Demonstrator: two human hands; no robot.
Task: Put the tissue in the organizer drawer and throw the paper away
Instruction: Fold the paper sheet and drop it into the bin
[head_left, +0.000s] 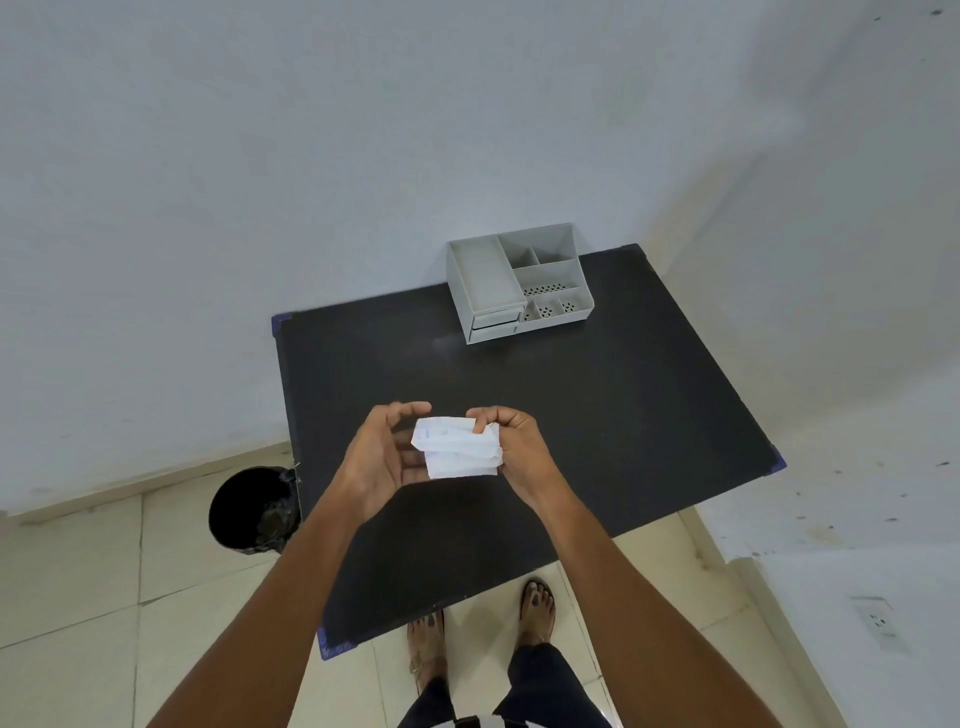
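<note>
A folded white paper or tissue (457, 449) is held above the black table (597, 415), near its middle. My right hand (511, 449) pinches its right edge between thumb and fingers. My left hand (382, 457) is cupped against its left side and underneath, fingers spread; whether it grips is unclear. I cannot tell whether this white piece is the tissue or the paper. The grey organizer (514, 283) stands at the table's far edge by the wall, with two small drawers (493, 325) at its front left, both pushed in.
A black round bin (254, 509) stands on the tiled floor at the table's left side. White walls close in behind the table and on the right. My feet (535, 608) are at the table's near edge.
</note>
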